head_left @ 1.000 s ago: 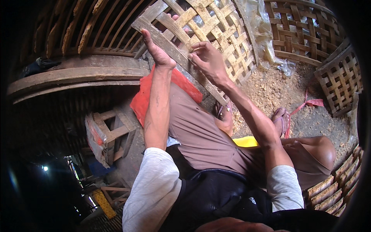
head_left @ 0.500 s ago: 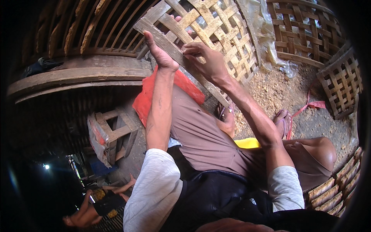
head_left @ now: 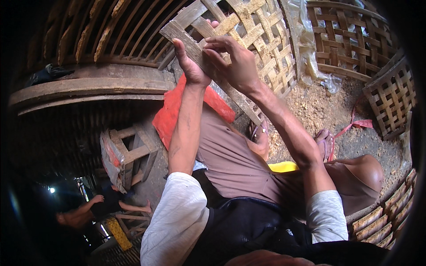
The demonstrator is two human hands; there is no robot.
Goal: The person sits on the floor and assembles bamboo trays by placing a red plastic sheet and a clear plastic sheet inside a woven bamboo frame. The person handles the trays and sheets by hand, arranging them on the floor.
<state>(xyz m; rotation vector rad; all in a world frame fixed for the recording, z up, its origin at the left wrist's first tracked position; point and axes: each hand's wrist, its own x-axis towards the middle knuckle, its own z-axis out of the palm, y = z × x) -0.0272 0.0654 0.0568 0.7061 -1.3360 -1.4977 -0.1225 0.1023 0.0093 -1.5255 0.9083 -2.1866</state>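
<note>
A woven bamboo panel (head_left: 259,37) with a wooden edge strip leans tilted in front of my lap, yellowish crumbs stuck to its lattice. My left hand (head_left: 193,68) supports its edge near the upper left corner, thumb on the near side and fingertips behind, seen through the gaps. Right beside it, my right hand (head_left: 237,64) bends over the same strip with thumb and fingers drawn together. Whatever is between those fingers is too small to make out. Under the panel, a red cloth or sheet (head_left: 173,113) lies by my thigh.
More woven bamboo panels (head_left: 339,37) and clear plastic sheeting (head_left: 306,48) stand at the far right. Sawdust-like crumbs (head_left: 306,104) cover the floor by my sandalled feet. A wooden stool (head_left: 137,155) sits left, below a plank bench (head_left: 97,88). Another person (head_left: 104,206) is at the lower left.
The panel's upper corner and my left hand have shifted slightly right. My right hand has slid a little up and left along the strip. The other person has changed posture.
</note>
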